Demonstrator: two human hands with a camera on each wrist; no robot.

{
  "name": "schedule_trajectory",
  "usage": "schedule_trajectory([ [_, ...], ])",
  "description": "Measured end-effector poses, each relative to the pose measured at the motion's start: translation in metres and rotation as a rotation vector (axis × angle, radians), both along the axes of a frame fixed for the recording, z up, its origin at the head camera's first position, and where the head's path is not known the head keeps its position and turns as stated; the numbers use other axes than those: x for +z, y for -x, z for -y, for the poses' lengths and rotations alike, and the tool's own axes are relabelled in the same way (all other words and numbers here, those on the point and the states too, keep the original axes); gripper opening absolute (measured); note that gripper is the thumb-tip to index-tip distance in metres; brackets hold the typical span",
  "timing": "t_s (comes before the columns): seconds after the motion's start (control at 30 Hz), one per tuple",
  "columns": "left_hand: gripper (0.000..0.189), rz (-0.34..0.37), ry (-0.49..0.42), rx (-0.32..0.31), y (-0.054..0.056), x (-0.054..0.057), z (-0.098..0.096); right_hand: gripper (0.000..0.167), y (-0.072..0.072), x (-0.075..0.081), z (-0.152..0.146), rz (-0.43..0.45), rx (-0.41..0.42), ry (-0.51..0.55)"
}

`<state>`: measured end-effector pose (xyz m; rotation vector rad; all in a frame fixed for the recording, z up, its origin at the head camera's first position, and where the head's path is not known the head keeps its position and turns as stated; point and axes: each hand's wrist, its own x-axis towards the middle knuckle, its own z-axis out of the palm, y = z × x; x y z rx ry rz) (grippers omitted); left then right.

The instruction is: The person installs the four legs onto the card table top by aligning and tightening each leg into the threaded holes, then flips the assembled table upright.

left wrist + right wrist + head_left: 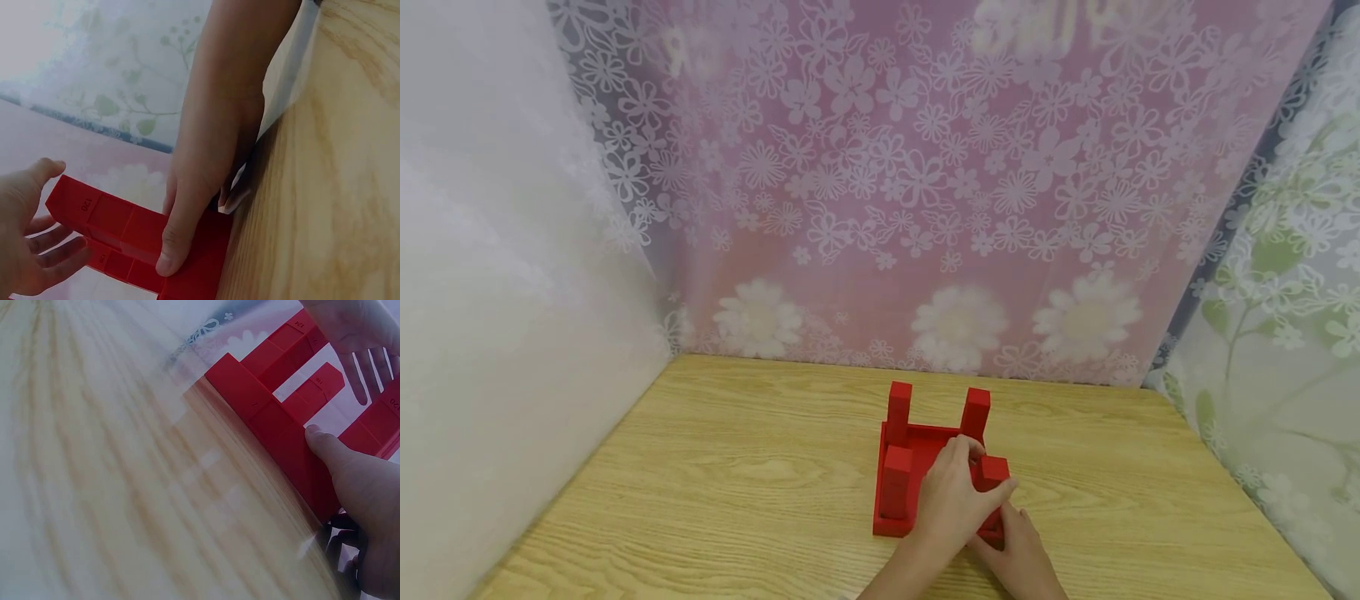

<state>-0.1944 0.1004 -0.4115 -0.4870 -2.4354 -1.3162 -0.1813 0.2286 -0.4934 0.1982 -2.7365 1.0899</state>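
Note:
A red tray-like base [891, 527] with several square posts standing up at its corners rests on the wooden table. My left hand [951, 496] is around the upper part of the near right post [994, 468]. In the left wrist view, the thumb of this left hand [22, 225] is by the post's end, with loosely bent fingers alongside; this post [119, 219] bears the number 120. My right hand [1018, 550] grips the base's near right corner low down. From the right wrist, its thumb [325, 440] presses on the red base [275, 425], while its other fingers are partly hidden below.
The other posts are the far left post [898, 412], the far right post [976, 410] and the near left post [896, 483]. Wood-grain table [737, 467] surrounds the base. Flowered pink sheeting [880, 192] hangs behind, with pale sheeting at both sides.

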Motion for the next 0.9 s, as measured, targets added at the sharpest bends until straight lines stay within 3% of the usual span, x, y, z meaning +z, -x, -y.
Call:
schedule_trajectory([
  [0.17, 0.040, -0.035, 0.000, 0.049, -0.0027, -0.0024, -0.0047, 0.061, 0.0013, -0.0030, -0.0017, -0.033, 0.014, 0.015],
  [0.37, 0.038, -0.028, -0.059, 0.055, -0.0047, -0.0036, -0.0069, 0.058, 0.0009, -0.0032, -0.0023, -0.034, 0.019, 0.022],
  [0.9, 0.037, -0.038, -0.029, 0.059, -0.0037, -0.0051, -0.0057, 0.061, 0.0024, -0.0033, -0.0015, 0.019, 0.002, -0.004],
])
